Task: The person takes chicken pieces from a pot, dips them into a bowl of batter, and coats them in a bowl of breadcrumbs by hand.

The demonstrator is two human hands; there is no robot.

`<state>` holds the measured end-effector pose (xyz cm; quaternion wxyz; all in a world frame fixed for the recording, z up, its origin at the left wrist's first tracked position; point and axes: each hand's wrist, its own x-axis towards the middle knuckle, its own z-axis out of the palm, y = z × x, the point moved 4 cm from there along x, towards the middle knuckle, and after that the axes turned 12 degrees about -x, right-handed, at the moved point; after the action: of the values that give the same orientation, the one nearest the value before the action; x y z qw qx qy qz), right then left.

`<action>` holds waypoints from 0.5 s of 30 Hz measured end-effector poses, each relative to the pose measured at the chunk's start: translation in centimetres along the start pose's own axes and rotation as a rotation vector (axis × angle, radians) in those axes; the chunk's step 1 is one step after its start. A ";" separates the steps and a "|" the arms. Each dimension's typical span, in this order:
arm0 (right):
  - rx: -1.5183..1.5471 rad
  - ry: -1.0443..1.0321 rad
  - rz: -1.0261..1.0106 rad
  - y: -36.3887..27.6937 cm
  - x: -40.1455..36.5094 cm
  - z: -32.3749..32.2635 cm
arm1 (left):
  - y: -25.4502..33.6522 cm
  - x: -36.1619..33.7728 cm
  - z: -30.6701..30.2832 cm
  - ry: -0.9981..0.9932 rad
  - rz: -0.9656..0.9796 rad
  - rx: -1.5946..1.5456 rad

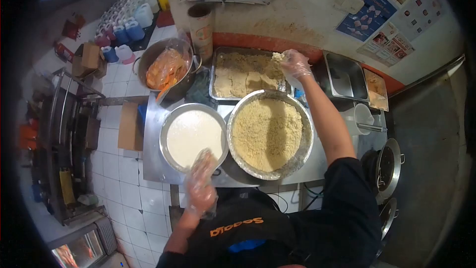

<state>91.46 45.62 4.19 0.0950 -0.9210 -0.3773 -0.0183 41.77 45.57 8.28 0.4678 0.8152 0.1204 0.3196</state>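
Observation:
My right hand (pixel 294 64), in a clear plastic glove, reaches out over the far right corner of a metal tray (pixel 214 72) and is closed on a breaded piece (pixel 279 56). The tray holds several flat breaded pieces in crumbs. My left hand (pixel 203 176), also gloved and coated with batter, hovers at the near rim of a steel bowl of white batter (pixel 193 131), fingers together and holding nothing that shows. Beside it stands a large steel bowl of breadcrumbs (pixel 267 134).
A pot lined with a plastic bag of orange marinated meat (pixel 166 67) stands at the back left. A paper cup stack (pixel 202 30), an empty steel pan (pixel 345 75), a white jug (pixel 361 118) and pots (pixel 384 166) surround the steel table (pixel 153 139). Jugs line the tiled floor.

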 end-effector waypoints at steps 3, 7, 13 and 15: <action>0.026 0.096 -0.065 0.4 2.1 2.4 | 0.3 -0.7 -1.0 0.104 -0.023 0.045; -0.199 0.050 -0.048 1.6 2.3 3.3 | 0.1 -1.6 -1.9 0.224 -0.102 0.096; -0.028 -0.019 -0.259 8.5 -2.2 12.4 | -1.0 -1.3 -2.7 0.224 -0.132 0.161; -0.020 -0.043 -0.342 8.0 -4.7 11.9 | -1.0 -0.9 -2.7 0.218 -0.156 0.169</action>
<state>93.25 39.09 -9.27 0.0732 -0.8444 -0.5304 -0.0181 39.45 47.46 8.05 0.4052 0.8002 0.2598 0.3576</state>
